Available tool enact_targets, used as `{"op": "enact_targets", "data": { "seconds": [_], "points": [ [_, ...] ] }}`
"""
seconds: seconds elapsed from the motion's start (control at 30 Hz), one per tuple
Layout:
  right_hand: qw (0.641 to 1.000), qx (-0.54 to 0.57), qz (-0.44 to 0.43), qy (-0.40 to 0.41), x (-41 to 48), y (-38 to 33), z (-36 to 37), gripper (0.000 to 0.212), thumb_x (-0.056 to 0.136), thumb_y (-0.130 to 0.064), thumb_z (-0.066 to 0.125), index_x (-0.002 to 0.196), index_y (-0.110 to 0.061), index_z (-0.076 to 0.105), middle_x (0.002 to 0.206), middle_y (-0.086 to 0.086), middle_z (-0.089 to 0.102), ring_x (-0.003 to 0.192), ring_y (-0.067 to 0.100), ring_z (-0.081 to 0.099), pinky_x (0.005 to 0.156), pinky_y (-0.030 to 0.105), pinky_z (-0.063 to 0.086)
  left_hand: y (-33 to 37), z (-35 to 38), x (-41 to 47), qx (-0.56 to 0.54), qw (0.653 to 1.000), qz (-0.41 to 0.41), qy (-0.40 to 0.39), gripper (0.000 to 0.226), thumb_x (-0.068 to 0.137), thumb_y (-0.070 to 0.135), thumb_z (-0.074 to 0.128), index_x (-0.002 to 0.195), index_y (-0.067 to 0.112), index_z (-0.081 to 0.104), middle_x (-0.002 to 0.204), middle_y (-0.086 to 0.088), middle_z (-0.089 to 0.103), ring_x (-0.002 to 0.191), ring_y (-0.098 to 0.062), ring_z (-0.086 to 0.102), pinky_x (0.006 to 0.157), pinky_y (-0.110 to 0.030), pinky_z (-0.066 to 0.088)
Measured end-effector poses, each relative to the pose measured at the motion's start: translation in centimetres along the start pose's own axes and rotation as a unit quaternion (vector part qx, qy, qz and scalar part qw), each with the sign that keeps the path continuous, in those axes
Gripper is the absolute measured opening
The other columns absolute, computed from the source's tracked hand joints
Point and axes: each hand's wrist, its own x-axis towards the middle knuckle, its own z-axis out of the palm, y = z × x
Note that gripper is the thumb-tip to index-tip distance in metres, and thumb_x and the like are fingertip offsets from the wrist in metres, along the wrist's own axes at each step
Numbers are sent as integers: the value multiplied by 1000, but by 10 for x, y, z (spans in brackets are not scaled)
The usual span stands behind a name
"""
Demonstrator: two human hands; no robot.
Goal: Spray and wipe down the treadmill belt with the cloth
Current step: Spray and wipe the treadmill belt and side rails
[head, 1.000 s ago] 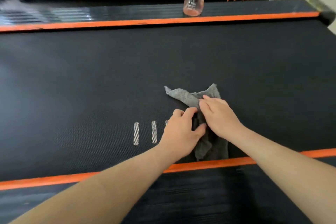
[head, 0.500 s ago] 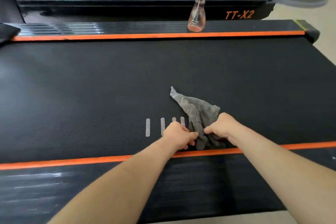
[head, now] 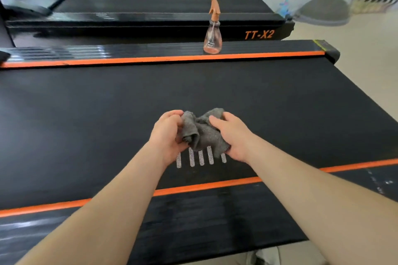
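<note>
Gripping bunched grey cloth in left hand and right hand, probably gathering it before pressing onto treadmill belt.

Gym or fitness room. Two treadmills side by side: near one's black belt with orange side strips, second treadmill at 12 o'clock, marked "TT-X2". Pale floor at 2 o'clock.

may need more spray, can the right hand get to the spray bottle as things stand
Probably, once it lets go: the right hand grips the cloth. The spray bottle stands on the far rail, with only bare belt between.
</note>
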Motion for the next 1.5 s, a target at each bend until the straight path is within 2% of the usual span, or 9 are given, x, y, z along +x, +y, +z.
{"op": "enact_targets", "data": {
  "seconds": [0.2,0.33,0.53,0.73,0.8,0.9,1.07,1.2,1.5],
  "points": [
    [978,-139,-71,-141,-18,-41,17,90,88,-10,74,156,-38,21,142,-3,49,118,24,60,97,48,53,13,-18,1,47,994,-86,-50,24,86,24,67,103,9,66,97,-7,72,85,-21,69,66,-31,58],
    [975,-134,-114,-133,-25,-54,23,90,90,1,66,154,-44,23,147,1,45,111,26,63,92,47,56,12,-30,-2,87,991,-99,3,10,87,2,53,83,11,56,60,-4,61,40,-13,58,36,-17,42],
    [982,-66,-163,-70,-18,-61,3,86,89,3,66,148,-51,32,130,12,55,104,35,67,89,51,57,45,-64,-11,29,990,94,98,33,84,-1,65,100,27,61,89,-1,62,61,-13,58,46,-22,39],
    [914,-375,-151,43,-12,3,-27,88,90,0,61,155,-43,20,125,-3,58,105,28,64,78,32,56,-10,-89,-16,509,809,263,132,11,87,20,68,92,29,72,94,1,56,79,-12,58,69,-21,43],
    [848,-519,-74,78,-9,31,-33,86,89,-5,55,156,-41,13,96,2,62,82,26,65,68,40,54,-38,-96,-14,669,718,178,70,14,87,25,60,93,28,72,102,-1,63,95,-22,62,79,-27,46],
    [718,-683,-42,125,-5,48,-29,74,93,-23,57,154,-34,15,133,9,48,118,29,49,85,43,49,-50,-93,-12,765,616,181,51,22,89,23,52,103,21,70,106,-2,57,99,-26,59,76,-36,50],
    [696,-679,-233,-13,4,76,-5,61,97,-30,55,153,-27,30,152,4,35,141,26,30,109,42,38,-72,-56,12,719,606,323,-103,33,94,22,51,121,7,61,131,-8,53,123,-29,49,101,-43,44],
    [666,-732,-123,-75,14,108,-2,62,106,-42,30,159,-30,0,167,3,-6,153,21,-4,120,43,17,-106,-60,32,765,566,257,-166,79,89,46,8,154,5,23,162,-14,19,150,-31,16,120,-45,22],
    [649,-725,-153,-175,24,118,92,80,99,-64,26,157,-27,-16,164,0,-24,150,21,-22,122,50,-5,-52,-134,14,830,544,85,-95,78,98,20,41,158,20,-10,165,4,-15,152,-18,-11,119,-58,12]
  ]
}}
